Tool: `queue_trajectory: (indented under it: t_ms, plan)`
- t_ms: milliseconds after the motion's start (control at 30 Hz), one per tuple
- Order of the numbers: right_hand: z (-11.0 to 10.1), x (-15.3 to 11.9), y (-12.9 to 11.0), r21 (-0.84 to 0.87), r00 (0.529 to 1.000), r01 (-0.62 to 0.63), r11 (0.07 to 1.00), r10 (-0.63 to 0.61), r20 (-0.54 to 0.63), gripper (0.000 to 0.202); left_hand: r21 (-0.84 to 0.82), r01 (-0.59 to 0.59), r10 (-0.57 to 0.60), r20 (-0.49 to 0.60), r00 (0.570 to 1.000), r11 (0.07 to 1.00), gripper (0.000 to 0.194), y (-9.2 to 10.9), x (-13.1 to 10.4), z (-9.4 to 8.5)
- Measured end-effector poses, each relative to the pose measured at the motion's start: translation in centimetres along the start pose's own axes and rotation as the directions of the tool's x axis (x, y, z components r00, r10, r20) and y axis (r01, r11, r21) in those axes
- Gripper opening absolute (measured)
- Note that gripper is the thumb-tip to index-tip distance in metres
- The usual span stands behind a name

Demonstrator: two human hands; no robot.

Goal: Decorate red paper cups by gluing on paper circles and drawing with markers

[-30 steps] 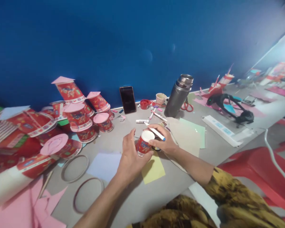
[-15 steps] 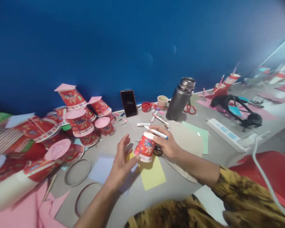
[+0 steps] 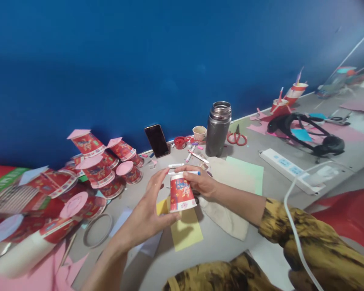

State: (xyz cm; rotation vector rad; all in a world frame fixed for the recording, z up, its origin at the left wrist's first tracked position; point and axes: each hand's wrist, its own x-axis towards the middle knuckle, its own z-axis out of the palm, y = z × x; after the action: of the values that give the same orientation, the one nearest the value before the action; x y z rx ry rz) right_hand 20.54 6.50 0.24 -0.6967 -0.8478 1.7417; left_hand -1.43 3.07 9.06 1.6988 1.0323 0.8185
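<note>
My right hand (image 3: 198,181) grips a red printed paper cup (image 3: 182,195), held upside down with its wide rim low. A white marker with a blue end (image 3: 189,173) lies across the top of the cup, held in the same hand. My left hand (image 3: 150,210) is open to the left of the cup, thumb and fingers spread; its thumb tip is close to the cup's lower rim, and I cannot tell whether it touches. Beneath the cup lies a yellow paper sheet (image 3: 186,236), with a blue sheet (image 3: 150,246) partly behind my left hand.
Red paper cups with pink discs (image 3: 95,171) are piled on the left, near a tape ring (image 3: 97,230). Along the wall stand a phone (image 3: 157,140) and a steel flask (image 3: 218,129), with scissors (image 3: 237,137) beside it. A power strip (image 3: 286,167) and black headgear (image 3: 306,133) are at right.
My view has shifted. The right hand has turned the cup more upright, and the marker lies flatter across its top. My left hand remains open beside the cup.
</note>
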Motion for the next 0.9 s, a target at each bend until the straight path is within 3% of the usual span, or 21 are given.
queue_trajectory:
  t_ms: [133,267,367,467,533,633,900]
  plan:
    - [0.1,-0.5,0.1,-0.029,0.999,0.011,1.000,-0.012,-0.043,0.061,0.088,-0.029,0.025,0.055,0.998,0.996,0.083,0.0,0.3,1.3]
    - [0.2,-0.3,0.4,-0.023,0.999,-0.020,1.000,0.019,-0.047,0.059,0.151,-0.109,0.104,0.044,0.994,0.983,0.084,-1.6,-0.1,2.0]
    - [-0.3,0.1,0.3,-0.049,0.996,0.064,0.997,-0.067,-0.057,0.055,0.074,-0.077,0.084,-0.098,0.992,0.994,0.077,-3.3,-0.2,1.5]
    - [-1.6,0.8,-0.2,0.003,0.987,0.094,0.996,-0.093,-0.132,0.050,-0.207,-0.016,-0.045,-0.287,0.957,0.978,0.082,-5.2,0.0,0.2]
    - [-2.7,1.5,-0.7,0.072,0.982,0.064,0.995,-0.050,-0.183,0.047,-0.405,-0.008,-0.150,-0.358,0.922,0.914,0.087,-6.4,0.2,-0.6]
    - [-4.0,2.3,-1.2,0.106,0.973,0.064,0.992,-0.038,-0.229,0.047,-0.619,0.013,-0.296,-0.357,0.886,0.785,0.090,-7.7,0.5,-1.0]
    - [-4.7,2.3,-0.5,0.132,0.960,0.022,0.991,0.016,-0.278,0.043,-0.911,0.090,-0.447,-0.111,0.888,0.404,0.075,-8.0,0.7,0.3]
